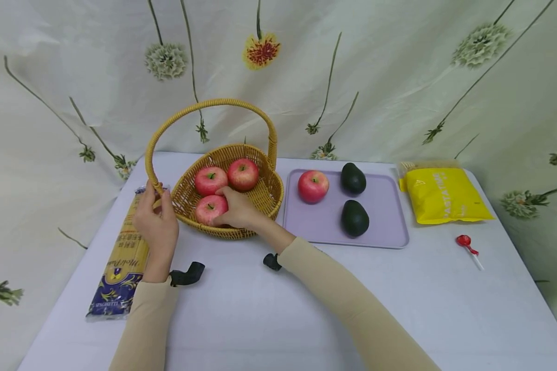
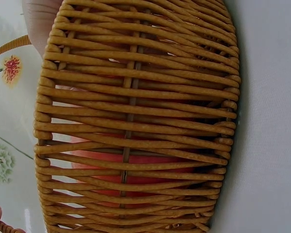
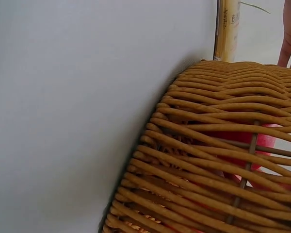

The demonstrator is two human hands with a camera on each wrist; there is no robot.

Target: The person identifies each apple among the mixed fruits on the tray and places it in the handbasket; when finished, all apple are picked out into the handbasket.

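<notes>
A wicker basket (image 1: 276, 198) with a tall arched handle (image 1: 213, 103) stands at the back left of the table. My left hand (image 1: 158, 224) pinches the handle low on its left side. Inside the basket, my right hand (image 1: 241, 208) grips the front red apple (image 1: 209, 210) from its right, thumb and fingers spread around it. Two more red apples lie behind, one at the left (image 1: 211, 180) and another at the right (image 1: 243, 173). Both wrist views are mostly filled by the woven wall (image 2: 136, 116), with red showing through the gaps.
Right of the basket, a lilac tray (image 1: 306, 226) bears a red apple (image 1: 313, 186) and two avocados (image 1: 355, 218). Further right are a yellow pasta bag (image 1: 445, 196) and a red lollipop (image 1: 464, 240). A spaghetti pack (image 1: 120, 257) lies beside my left forearm.
</notes>
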